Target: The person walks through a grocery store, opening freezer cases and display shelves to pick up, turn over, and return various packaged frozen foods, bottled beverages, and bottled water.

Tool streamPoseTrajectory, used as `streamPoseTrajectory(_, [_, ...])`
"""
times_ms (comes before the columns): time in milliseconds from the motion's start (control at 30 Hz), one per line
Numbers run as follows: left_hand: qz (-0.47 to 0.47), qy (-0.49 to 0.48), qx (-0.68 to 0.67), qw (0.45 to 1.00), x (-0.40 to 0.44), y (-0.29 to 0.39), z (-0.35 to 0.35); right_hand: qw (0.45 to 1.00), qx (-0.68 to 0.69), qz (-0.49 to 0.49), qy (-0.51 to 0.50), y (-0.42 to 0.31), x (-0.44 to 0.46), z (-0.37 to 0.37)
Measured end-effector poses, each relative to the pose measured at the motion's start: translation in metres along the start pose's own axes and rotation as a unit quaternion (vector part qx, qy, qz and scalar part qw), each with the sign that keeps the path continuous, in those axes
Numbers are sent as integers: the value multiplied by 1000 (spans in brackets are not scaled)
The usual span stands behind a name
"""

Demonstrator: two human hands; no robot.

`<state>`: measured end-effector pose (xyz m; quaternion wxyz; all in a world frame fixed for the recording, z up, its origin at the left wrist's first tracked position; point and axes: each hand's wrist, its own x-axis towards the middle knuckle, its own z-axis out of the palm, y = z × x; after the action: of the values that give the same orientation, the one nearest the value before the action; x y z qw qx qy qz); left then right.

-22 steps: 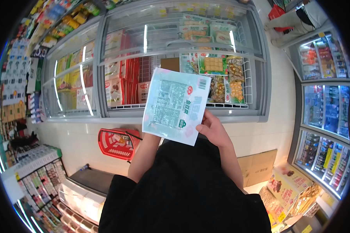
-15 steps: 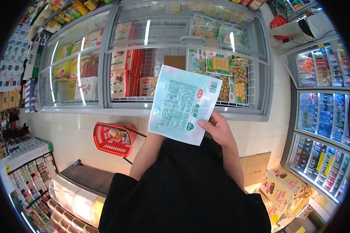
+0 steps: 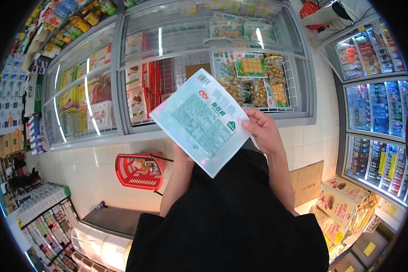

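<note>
A flat, pale blue-green plastic food packet (image 3: 199,124) is held up before me, its printed back with a barcode turned toward me and tilted. My right hand (image 3: 262,131) pinches its right corner between thumb and fingers. Behind the lower left edge is my left hand (image 3: 182,153); the packet hides its fingers. Beyond the packet stands a chest freezer (image 3: 299,119) with sliding glass lids, its near part uncovered. In its wire baskets lie a green-edged packet of yellow cubes (image 3: 250,65), clear bags of brownish pieces (image 3: 276,81) and red-and-white packets (image 3: 137,97).
A red shopping basket (image 3: 138,182) with a few items in it is on the floor at left. Upright glass-door coolers (image 3: 376,109) line the right. Cartons (image 3: 344,199) and a flattened cardboard sheet (image 3: 307,183) lie at lower right. A person's light-clothed leg (image 3: 328,16) shows at top right.
The packet has been turned counter-clockwise, so its barcode end now points up and left. My right hand has moved slightly up and right. The camera view has shifted a little.
</note>
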<state>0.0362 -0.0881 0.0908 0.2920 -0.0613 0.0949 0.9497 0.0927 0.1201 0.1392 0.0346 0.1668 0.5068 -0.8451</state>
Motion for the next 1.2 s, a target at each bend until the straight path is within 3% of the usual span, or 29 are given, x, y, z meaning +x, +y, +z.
streamPoseTrajectory(267, [-37, 90, 103, 990, 19, 0, -60, 999, -29, -10, -25, -18, 30, -43])
streamPoseTrajectory(333, [-52, 104, 110, 987, 26, -11, -50, 999, -35, 1, 15, -9, 39, -61])
streamPoseTrajectory(367, [-67, 111, 205, 970, 28, -16, -28, 999, -34, 5, 25, -5, 40, -73])
streamPoseTrajectory(400, [-82, 113, 297, 945, 35, -22, -11, 992, -105, 23, 68, 0, 43, -87])
streamPoseTrajectory(433, [-90, 112, 293, 945, 49, -23, -4, 977, -176, 42, 108, 4, 46, -104])
streamPoseTrajectory(500, [-79, 80, 555, 824, 85, -27, -1, 966, -210, 59, 138, 22, 44, -146])
streamPoseTrajectory(533, [-86, 85, 553, 824, 105, -39, -9, 942, -282, 51, 178, 31, 42, -169])
streamPoseTrajectory(600, [20, 26, 774, 632, 147, -63, -17, 893, -377, 44, 243, 49, 38, -211])
streamPoseTrajectory(633, [13, -16, 842, 540, 162, -75, -9, 894, -374, 50, 241, 56, 36, -231])
streamPoseTrajectory(700, [-23, -47, 892, 450, 194, -106, -39, 919, -277, 83, 269, 59, 32, -259])
streamPoseTrajectory(733, [-31, -45, 892, 448, 209, -120, -58, 914, -287, 100, 267, 59, 34, -272])
streamPoseTrajectory(800, [-35, -172, 926, 333, 235, -147, -93, 916, -281, 103, 269, 59, 41, -293])
streamPoseTrajectory(833, [-48, -171, 926, 333, 244, -159, -107, 916, -280, 100, 269, 60, 42, -300])
streamPoseTrajectory(900, [-86, -189, 953, 220, 262, -182, -128, 900, -317, 110, 279, 54, 49, -309])
streamPoseTrajectory(1067, [-153, -200, 952, 176, 284, -228, -160, 869, -377, 105, 303, 60, 60, -319])
streamPoseTrajectory(1133, [-94, -170, 967, 164, 283, -243, -181, 874, -347, 89, 329, 70, 55, -320])
streamPoseTrajectory(1167, [-108, -169, 966, 165, 282, -247, -181, 874, -345, 102, 327, 72, 53, -318])
streamPoseTrajectory(1200, [-92, -159, 965, 185, 289, -250, -172, 864, -369, 87, 332, 70, 55, -317])
